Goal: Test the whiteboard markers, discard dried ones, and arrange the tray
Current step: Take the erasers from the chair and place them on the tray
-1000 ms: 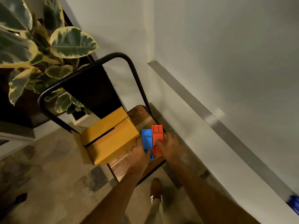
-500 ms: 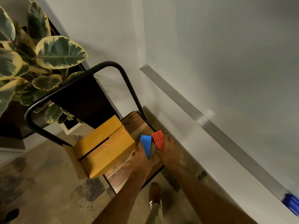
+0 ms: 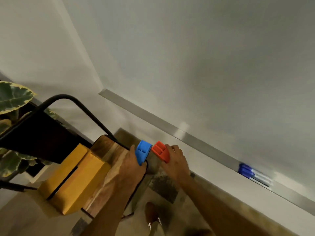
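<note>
My left hand grips a blue plastic holder and my right hand grips a red plastic holder. Both holders have slots in the top and are lifted off the wooden chair seat, side by side with a small gap between them. On the whiteboard's metal tray, at the right, lie several markers with blue caps. The whiteboard fills the upper right of the view.
A yellow cardboard box sits on the chair seat to the left of my hands. The chair's black metal frame arches behind it. A leafy plant stands at the far left. My shoe is on the floor below.
Both hands have lifted the blue and red holders off the chair seat and moved them up and right, towards the whiteboard tray. The view has tilted up, bringing the markers into sight.
</note>
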{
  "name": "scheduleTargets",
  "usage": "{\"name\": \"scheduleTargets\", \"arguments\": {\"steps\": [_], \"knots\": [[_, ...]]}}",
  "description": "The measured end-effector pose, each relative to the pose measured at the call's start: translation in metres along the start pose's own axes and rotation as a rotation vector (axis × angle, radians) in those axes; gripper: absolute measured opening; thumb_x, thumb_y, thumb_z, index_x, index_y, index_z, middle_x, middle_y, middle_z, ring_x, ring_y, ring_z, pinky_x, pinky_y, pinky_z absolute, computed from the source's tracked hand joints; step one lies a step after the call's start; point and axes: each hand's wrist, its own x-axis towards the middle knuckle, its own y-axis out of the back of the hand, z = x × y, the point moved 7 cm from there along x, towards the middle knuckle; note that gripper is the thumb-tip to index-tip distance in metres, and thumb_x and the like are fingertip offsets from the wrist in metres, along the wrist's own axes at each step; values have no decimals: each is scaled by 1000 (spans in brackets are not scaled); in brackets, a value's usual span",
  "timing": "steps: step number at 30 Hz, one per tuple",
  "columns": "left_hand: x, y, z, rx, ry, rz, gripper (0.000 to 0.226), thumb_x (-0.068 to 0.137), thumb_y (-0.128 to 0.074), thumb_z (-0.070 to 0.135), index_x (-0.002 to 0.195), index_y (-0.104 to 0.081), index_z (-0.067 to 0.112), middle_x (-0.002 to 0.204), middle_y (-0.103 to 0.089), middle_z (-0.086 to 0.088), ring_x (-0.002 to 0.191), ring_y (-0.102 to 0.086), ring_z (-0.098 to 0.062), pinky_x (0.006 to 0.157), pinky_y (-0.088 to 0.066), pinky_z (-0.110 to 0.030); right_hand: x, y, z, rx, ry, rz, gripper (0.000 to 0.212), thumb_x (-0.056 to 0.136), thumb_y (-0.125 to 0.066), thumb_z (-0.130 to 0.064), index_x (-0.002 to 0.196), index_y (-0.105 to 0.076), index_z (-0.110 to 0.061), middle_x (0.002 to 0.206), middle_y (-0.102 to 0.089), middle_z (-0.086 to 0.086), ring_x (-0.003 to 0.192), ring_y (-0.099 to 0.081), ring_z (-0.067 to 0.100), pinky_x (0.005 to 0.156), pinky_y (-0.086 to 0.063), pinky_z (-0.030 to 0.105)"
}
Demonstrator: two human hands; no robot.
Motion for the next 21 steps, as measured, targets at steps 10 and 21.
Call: {"name": "scheduleTargets", "arguments": {"steps": [10, 21], "knots": [[16, -50, 169, 299, -487, -178, 65, 81, -69, 15, 139, -40, 22, 129, -55, -2, 111, -55, -22, 97, -45, -38, -30, 130, 129, -103, -147, 115, 70, 83, -67, -24, 145, -35, -24, 137, -47, 0, 117, -48, 22, 103, -42, 40], [21, -131, 225, 564, -889, -269, 66, 83, -57, 4, 145, -37, 17, 142, -46, -5, 131, -39, -23, 111, -25, -39, -39, 130, 207, -227, -162, 212, 53, 84, -62, -7, 133, -48, -23, 133, -53, 2, 120, -42, 29, 105, -34, 44]]}}
